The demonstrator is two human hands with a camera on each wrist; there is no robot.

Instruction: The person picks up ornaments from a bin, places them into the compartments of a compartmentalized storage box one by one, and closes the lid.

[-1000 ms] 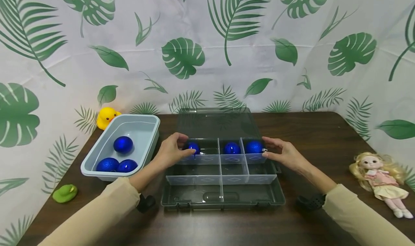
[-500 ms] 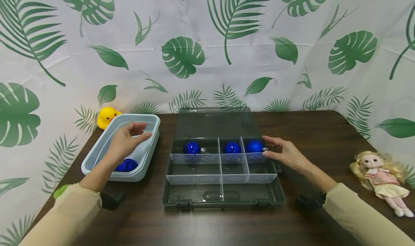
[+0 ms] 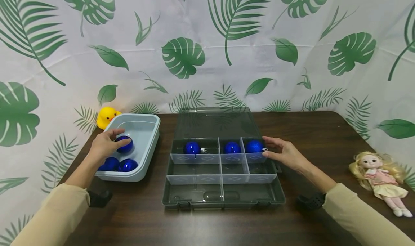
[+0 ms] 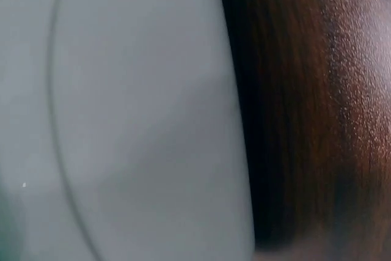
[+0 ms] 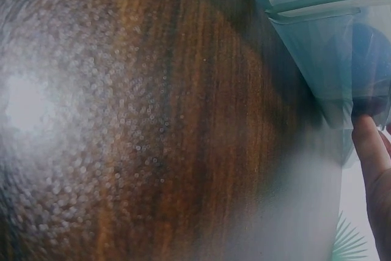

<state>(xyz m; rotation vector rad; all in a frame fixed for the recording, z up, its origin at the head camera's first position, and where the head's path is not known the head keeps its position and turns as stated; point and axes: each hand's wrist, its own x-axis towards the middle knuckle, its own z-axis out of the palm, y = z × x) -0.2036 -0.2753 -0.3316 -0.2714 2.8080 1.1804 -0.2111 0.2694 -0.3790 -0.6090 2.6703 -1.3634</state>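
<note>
My left hand reaches over the left side of the pale blue plastic basin. Its fingers and thumb are spread at a blue bauble, the thumb partly covering it; firm contact cannot be made out. Two more baubles lie at the basin's near end. The fingertips of my right hand rest on the right edge of a grey see-through compartment box, beside a glittery bauble with a silver cap. Two other baubles sit in the same back row.
The box's see-through lid lies folded back behind it. A yellow rubber duck stands behind the basin. On the right lies a doll. Dark wooden table shows in front of the box.
My left hand has left the bauble in the box's back-left compartment and moved left to the basin. My right hand has stayed at the box's right edge.
</note>
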